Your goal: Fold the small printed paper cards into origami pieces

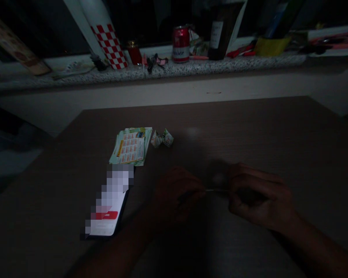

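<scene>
A thin pale strip point(216, 190), seen edge-on and perhaps paper, spans the gap between my two hands just above the table. My left hand point(178, 193) pinches its left end, and my right hand point(258, 195) pinches the other end with curled fingers. Dim light hides most finger detail. Beyond my left hand, two small folded paper pieces point(162, 138) with a green and white print stand side by side. To their left lies a stack of printed cards point(132, 146), with a calendar grid on the top one.
A lit phone point(106, 226) lies left of my left forearm on the dark wooden table point(249, 127). Behind the table, a granite windowsill point(162, 74) holds a red can point(181, 44), a red-checked bottle point(110, 44), a dark labelled container point(217, 38) and small clutter.
</scene>
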